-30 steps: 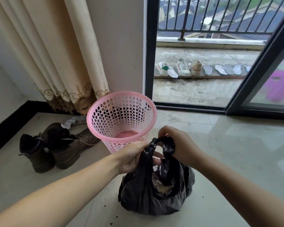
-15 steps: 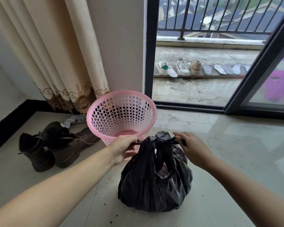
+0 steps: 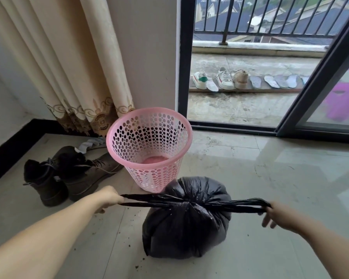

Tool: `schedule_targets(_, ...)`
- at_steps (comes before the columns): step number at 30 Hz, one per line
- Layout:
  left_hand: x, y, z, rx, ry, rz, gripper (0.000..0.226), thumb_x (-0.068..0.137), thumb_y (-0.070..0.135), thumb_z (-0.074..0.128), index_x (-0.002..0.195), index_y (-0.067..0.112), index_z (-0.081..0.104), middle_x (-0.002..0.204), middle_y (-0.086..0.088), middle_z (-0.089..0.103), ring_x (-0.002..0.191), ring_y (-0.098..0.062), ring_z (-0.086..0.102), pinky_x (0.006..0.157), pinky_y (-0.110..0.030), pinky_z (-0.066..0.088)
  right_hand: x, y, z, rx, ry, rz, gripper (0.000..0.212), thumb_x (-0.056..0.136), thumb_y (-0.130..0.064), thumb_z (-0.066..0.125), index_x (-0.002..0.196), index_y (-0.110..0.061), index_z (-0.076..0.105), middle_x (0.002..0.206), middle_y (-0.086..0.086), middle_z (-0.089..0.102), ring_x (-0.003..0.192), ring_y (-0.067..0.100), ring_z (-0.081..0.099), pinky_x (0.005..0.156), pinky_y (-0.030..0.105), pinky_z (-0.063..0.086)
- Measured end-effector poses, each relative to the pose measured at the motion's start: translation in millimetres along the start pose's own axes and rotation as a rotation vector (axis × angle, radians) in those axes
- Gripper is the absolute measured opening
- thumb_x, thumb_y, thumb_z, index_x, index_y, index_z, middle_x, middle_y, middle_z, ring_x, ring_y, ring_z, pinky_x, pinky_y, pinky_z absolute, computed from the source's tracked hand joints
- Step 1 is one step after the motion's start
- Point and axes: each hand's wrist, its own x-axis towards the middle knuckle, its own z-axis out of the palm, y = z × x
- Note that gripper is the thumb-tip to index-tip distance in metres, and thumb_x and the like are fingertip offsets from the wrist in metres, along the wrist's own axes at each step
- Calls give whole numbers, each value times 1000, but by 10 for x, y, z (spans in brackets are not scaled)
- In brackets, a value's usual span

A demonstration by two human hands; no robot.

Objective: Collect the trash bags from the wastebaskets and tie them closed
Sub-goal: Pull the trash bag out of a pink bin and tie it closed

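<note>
Black plastic fills the near floor: the trash bag [image 3: 186, 220] sits upright on the pale tiles [image 3: 270, 178], its mouth gathered to a knot at the top. Its 2 twisted ends run out flat to either side. The left hand [image 3: 107, 198] has its grip closed on the left end, and the right hand [image 3: 274, 213] pinches the right end, with some fingers loose below. The hands are held well apart and level, which looks meant to draw the knot down tight against the bag's neck. Resting the bag on the floor lets its weight anchor the pull.

Just behind the bag stands the pink wastebasket [image 3: 149, 148], tipped slightly and with no liner, so this bag appears to have come from it. Dark crumbs dot the tiles around the bag. Left of the basket lie 2 dark boots [image 3: 69, 174]; beyond are a curtain [image 3: 69, 67] and the open balcony door [image 3: 184, 57].
</note>
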Motion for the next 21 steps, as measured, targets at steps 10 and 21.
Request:
schedule_targets(10, -88, 186, -39, 19, 222, 201, 32, 80, 14, 61, 52, 13, 48, 56, -4, 46, 67, -23, 50, 50, -26, 28, -109, -172, -183, 440, -60, 55, 20, 97, -13, 38, 92, -11, 57, 83, 7, 66, 72, 20, 65, 62, 26, 46)
schedule_targets(21, -1110, 1221, 258, 194, 237, 1072, 18, 86, 22, 64, 82, 18, 46, 74, -5, 61, 67, -19, 56, 62, -31, 45, -503, -1699, -437, 991, -330, -427, 21, 94, -13, 48, 109, -10, 62, 96, 6, 72, 80, 16, 70, 80, 32, 53)
